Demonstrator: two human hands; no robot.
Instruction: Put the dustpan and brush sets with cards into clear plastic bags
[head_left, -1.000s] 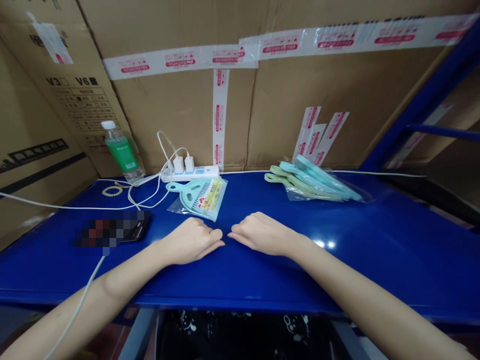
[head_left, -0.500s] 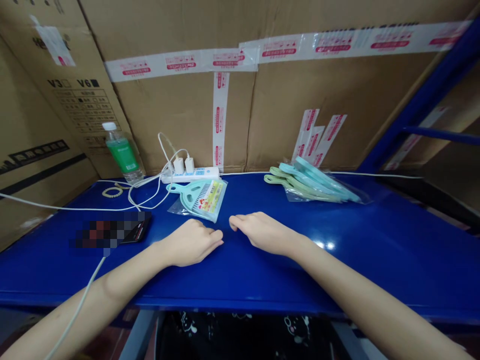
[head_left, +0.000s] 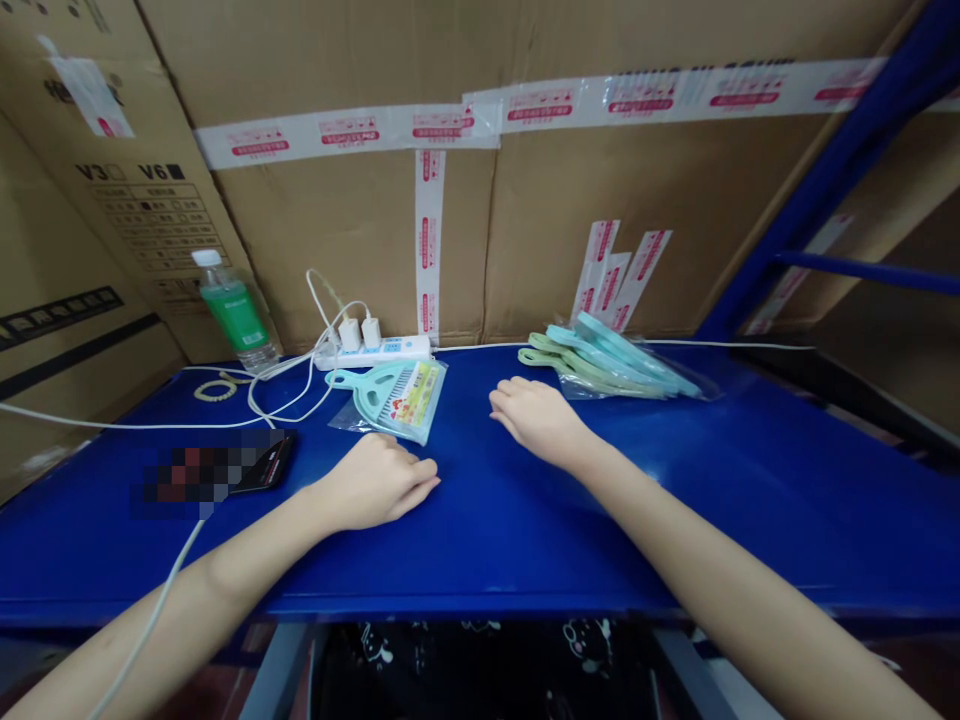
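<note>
My left hand point(head_left: 375, 482) lies palm down on the blue table point(head_left: 787, 500), fingers loosely curled and empty, just in front of a bagged teal dustpan set point(head_left: 394, 398). My right hand point(head_left: 538, 418) hovers palm down over the table with fingers apart and holds nothing. It is a short way from a stack of bagged green and teal dustpan sets point(head_left: 611, 360) at the back right, not touching it.
A white power strip point(head_left: 375, 348) with plugged chargers and loose white cables lies at the back. A green-labelled bottle point(head_left: 231, 312) stands back left, a bead bracelet point(head_left: 214, 390) near it. A phone point(head_left: 259, 465) lies left. Cardboard boxes point(head_left: 525, 220) wall the back.
My right hand has moved forward and to the right, away from my left hand and toward the stack of bagged sets. The left hand has stayed in place.
</note>
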